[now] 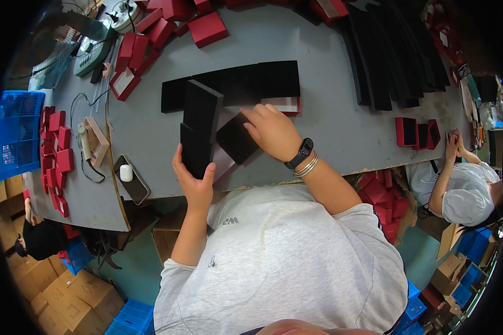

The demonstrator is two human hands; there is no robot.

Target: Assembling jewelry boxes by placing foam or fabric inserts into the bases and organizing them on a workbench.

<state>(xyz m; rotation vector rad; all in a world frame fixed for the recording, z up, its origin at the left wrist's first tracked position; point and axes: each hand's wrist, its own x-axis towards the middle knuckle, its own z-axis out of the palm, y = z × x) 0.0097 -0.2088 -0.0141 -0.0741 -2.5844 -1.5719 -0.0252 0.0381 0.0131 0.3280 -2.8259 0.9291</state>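
Note:
My left hand [195, 183] is wrapped round the lower end of a tall black foam-like block [202, 117], which stands tilted near the table's front edge. Between finger and thumb of my right hand [275, 133], a flat black square pad [237, 138] is pinched, close beside the block. Just beyond both hands lies a row of black pieces [229, 84], side by side. From under its right end shows a red box [289, 106] with a pale inside, partly covered. Whether the pad touches the block cannot be made out.
Red boxes [208, 29] are heaped along the far left of the grey table [330, 139]. Long black strips [394, 56] lie at the far right, near small red boxes [406, 131]. A phone [133, 187] with a white earbud case rests left. Another person [464, 184] sits right.

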